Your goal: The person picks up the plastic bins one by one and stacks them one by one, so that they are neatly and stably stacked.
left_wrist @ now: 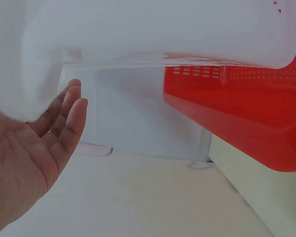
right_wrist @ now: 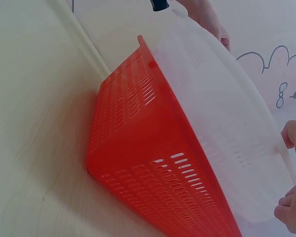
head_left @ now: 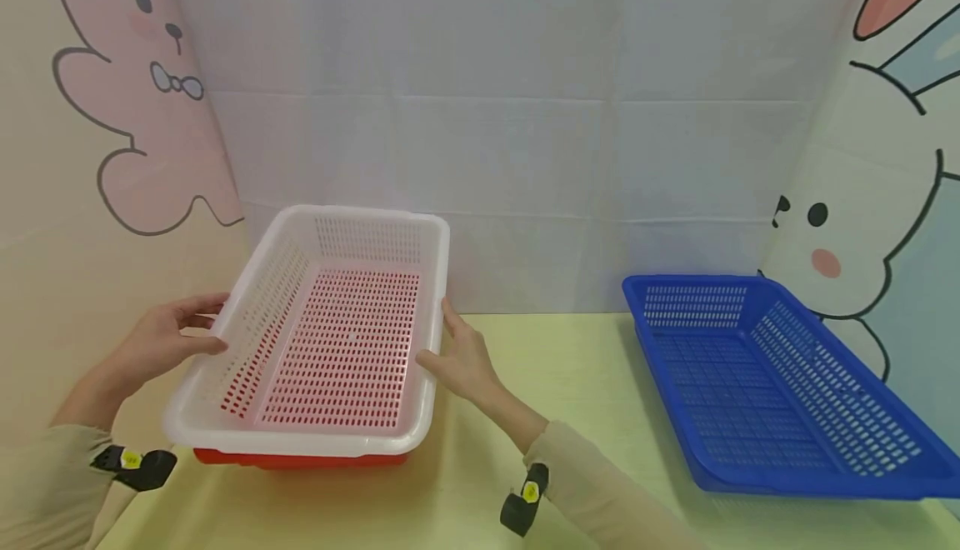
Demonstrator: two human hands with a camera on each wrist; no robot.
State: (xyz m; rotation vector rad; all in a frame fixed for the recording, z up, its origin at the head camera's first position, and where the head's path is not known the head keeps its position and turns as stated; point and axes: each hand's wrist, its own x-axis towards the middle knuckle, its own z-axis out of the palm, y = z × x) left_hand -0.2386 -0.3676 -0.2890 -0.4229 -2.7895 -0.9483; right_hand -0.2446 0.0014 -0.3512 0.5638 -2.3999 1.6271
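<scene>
A white slotted plastic basket sits over a red plastic basket, partly nested in it and tilted. My left hand holds the white basket's left rim, thumb on top and fingers beneath, as the left wrist view shows. On the opposite side, my right hand grips the right rim, its thumb over the edge. From the right wrist, the white basket rises out of the red basket, which stands on the table. Most of the red basket is hidden in the head view.
To the right, a blue slotted basket stands on the pale yellow table. A white sheet hangs behind the table, with cartoon-printed cloth at both sides. Each forearm wears a small black wrist camera.
</scene>
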